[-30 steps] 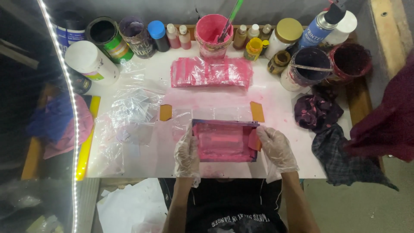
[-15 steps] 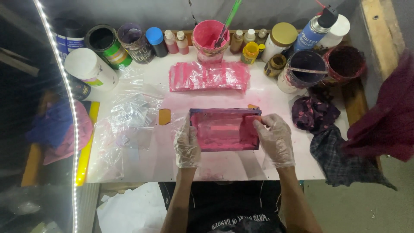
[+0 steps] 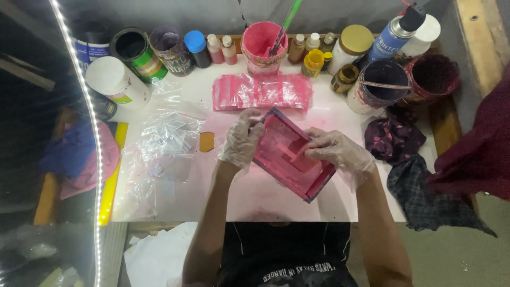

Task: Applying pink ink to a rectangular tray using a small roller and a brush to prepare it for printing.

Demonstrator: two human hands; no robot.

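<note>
While both gloved hands grip it, the pink frame [image 3: 291, 154] sits tilted above the white table [image 3: 340, 204], near its front edge. Left hand [image 3: 241, 139] clamps the frame's upper left rim; right hand [image 3: 336, 154] closes on its right side, fingers reaching inside, though what they press there is hard to tell. Behind the frame lies a row of pink plastic bags [image 3: 262, 91]. Left of the frame are an amber tab [image 3: 206, 141] and clear bags [image 3: 164, 138]; behind it stands a pink bucket [image 3: 262, 47].
</note>
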